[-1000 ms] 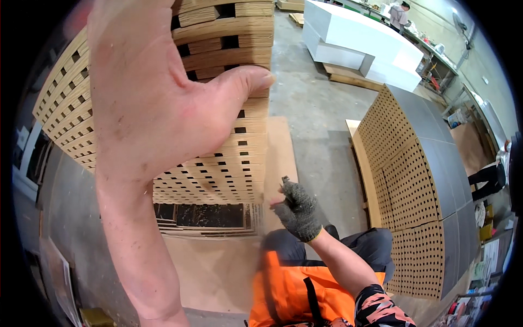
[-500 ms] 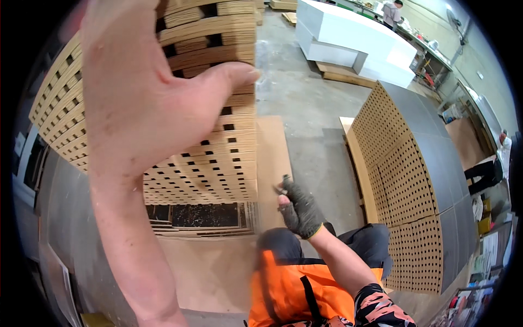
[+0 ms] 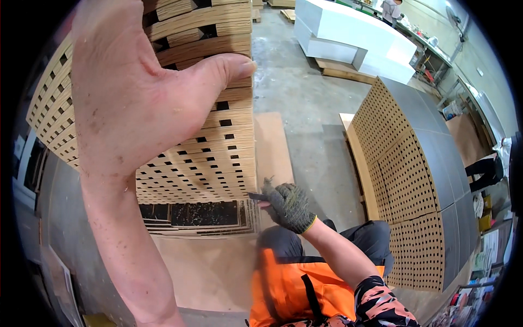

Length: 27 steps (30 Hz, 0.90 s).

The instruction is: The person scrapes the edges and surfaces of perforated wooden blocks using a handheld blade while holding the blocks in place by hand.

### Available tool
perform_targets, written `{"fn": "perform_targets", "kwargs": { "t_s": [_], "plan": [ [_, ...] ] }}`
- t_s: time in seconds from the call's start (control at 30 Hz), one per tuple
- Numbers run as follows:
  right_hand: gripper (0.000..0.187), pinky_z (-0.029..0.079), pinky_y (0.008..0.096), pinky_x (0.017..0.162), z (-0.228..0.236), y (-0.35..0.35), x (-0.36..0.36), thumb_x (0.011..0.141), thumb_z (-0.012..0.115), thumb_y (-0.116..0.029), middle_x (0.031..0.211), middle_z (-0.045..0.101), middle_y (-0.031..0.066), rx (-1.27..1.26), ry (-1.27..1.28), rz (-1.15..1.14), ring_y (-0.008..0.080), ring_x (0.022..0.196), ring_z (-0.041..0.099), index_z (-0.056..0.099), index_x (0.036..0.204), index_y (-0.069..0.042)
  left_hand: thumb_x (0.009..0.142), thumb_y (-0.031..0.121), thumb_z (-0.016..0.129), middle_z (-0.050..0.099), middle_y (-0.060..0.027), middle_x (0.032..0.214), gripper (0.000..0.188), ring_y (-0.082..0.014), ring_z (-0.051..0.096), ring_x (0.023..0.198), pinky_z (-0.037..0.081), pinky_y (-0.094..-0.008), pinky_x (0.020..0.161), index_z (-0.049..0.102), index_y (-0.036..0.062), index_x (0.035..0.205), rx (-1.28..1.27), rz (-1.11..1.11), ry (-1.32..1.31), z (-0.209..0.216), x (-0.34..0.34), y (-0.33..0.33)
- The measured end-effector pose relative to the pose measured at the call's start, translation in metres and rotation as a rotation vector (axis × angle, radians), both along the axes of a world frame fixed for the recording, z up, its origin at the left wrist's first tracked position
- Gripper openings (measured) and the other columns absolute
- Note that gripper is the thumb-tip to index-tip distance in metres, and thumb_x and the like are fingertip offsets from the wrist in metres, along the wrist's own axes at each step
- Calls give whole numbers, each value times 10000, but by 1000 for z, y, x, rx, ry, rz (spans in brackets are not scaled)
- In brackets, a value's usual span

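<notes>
My bare left hand looms large in front of a tall stack of light wood boards with rows of square dark gaps. Its thumb is stretched out across the stack's side, and its other fingers run up to the top edge, mostly out of sight. My right hand, in a grey knit glove with bare fingertips showing, is closed on a small, flat, dark blade. The blade's tip points left at the stack's lower right corner; whether it touches I cannot tell.
Brown sheet lies under and around the stack. At right, another batch of slotted boards with dark grey faces stands on a pallet. A white block-shaped unit stands farther back. Two people are at work, one at the back, one at the right edge.
My right hand has moved left and up, bringing the blade to the stack's lower right corner. My left hand has shifted slightly left in the view.
</notes>
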State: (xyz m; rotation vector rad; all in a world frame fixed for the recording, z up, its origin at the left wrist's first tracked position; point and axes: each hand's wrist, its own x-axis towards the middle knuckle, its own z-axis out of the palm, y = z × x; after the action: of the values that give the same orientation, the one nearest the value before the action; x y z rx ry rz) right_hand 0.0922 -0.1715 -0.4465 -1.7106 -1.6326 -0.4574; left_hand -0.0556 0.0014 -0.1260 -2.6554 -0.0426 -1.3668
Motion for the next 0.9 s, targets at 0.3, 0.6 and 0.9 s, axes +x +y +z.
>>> {"fn": "perform_targets", "kwargs": {
  "t_s": [0.3,0.6,0.9],
  "plan": [
    [482,473,426,564,11,9,17,896,722,-358,706,594,70,-46,-169,45,269,620,611,640,1235,-25,745,251,932,744,-59,1105,569,-189,702,970,557,-316,909,691,57,1223,-26,2,20,-1,0,1],
    [551,441,412,540,30,7,26,865,747,-379,722,567,49,-123,-308,62,242,626,584,643,1297,-54,749,252,931,747,-59,1096,559,-187,706,962,561,-314,904,695,56,1216,-49,7,31,-4,-2,1],
    [446,435,407,543,48,0,26,921,688,-352,679,578,38,-89,-399,90,229,581,573,650,1243,-46,752,253,930,751,-59,1088,550,-185,710,954,564,-313,899,698,55,1210,-64,17,31,-3,-2,0]
  ]
}}
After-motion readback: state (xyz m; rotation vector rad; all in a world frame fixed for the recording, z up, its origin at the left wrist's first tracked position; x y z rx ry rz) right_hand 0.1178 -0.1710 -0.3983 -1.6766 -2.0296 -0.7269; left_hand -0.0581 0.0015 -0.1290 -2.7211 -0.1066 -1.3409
